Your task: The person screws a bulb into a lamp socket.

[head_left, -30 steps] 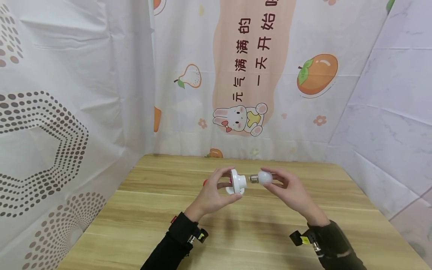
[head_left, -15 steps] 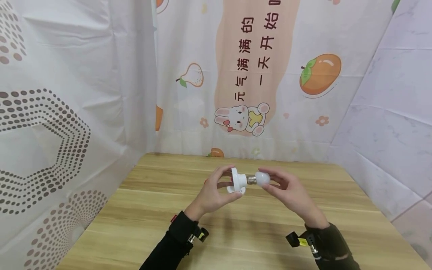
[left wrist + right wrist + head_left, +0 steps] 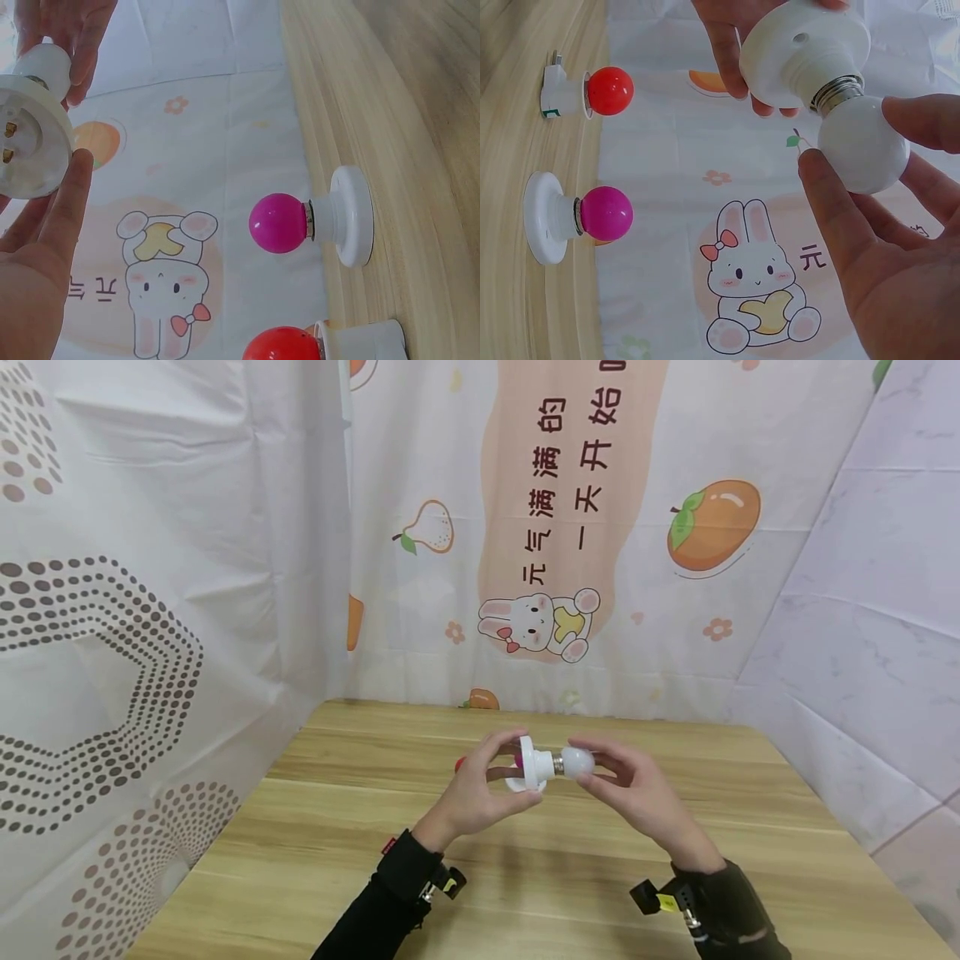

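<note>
My left hand grips a white lamp holder by the rim of its round base. The socket opening faces right, toward a white light bulb. With thumb and fingers my right hand pinches that bulb by its glass. In the right wrist view the metal screw base sits partly inside the socket, several threads showing. Brass contacts are visible on the holder's underside in the left wrist view. Both hands are held up above the wooden table.
Behind the hands, a magenta bulb stands in a white round-based holder on the table. Beside it is a red bulb in a white plug-in holder. A printed curtain hangs at the table's far edge.
My right hand has brought the white bulb leftward to the lamp holder. Its screw base was apart from the socket and now sits partly in it. The left hand has barely moved.
</note>
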The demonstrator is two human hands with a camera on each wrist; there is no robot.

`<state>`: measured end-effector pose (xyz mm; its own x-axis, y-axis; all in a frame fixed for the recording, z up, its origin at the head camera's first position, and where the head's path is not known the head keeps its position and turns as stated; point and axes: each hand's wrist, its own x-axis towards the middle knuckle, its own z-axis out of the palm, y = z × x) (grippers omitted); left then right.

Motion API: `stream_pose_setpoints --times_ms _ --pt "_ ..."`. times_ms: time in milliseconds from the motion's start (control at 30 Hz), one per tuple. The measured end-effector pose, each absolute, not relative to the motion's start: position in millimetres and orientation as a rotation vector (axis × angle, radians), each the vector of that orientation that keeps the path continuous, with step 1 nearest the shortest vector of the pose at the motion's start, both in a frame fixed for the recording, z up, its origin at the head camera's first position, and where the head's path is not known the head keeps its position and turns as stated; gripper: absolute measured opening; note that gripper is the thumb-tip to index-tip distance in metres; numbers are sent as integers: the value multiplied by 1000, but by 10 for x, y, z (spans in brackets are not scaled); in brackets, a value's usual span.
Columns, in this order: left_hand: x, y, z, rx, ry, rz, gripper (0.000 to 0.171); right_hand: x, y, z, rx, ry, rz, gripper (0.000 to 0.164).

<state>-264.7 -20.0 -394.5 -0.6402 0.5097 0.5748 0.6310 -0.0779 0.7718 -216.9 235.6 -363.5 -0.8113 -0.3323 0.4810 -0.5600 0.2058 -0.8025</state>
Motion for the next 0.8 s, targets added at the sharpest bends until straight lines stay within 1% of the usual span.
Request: stream_pose_setpoints --times_ms 800 --pt "-2638 -204 -3955 -1303 -2063 -1813 72 -2122 2315 -3610 804 -2320 1608 42"
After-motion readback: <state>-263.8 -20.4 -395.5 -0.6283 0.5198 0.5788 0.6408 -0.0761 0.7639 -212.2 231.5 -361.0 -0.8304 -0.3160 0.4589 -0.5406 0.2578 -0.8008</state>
